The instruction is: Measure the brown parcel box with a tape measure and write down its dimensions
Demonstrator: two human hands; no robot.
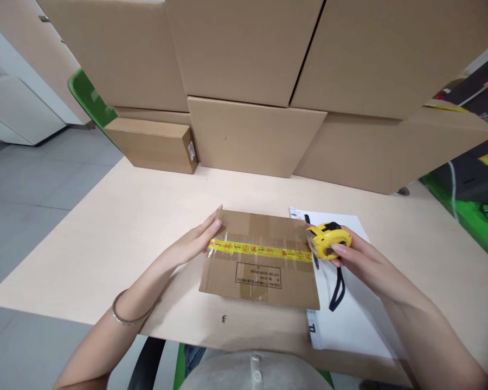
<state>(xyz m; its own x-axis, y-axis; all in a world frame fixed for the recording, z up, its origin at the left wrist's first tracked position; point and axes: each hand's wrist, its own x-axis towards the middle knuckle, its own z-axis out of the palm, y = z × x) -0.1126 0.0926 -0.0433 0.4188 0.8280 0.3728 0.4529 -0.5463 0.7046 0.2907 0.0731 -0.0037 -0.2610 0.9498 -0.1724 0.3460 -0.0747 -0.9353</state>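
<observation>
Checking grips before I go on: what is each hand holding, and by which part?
The left hand holds the cardboard box by its left side; the right hand holds the yellow tape measure by its case.

Cardboard box (260,230): plain brown, banded by bright yellow tape (246,248) with red characters and round motifs; below, a black-outlined printed panel (258,275) in small black characters. Tape measure (329,241): yellow with black parts. Wrist strap (338,292): solid black. Flat sheet (345,325): white, black lettering along left edge. Tabletop (81,233): pale beige. Bangle (120,310): silver-toned. Stacked cartons (244,49): plain tan. Smaller carton (154,143): brown, white label (191,151) with black print. Floor (36,189): grey tile, darker joint lines.
</observation>
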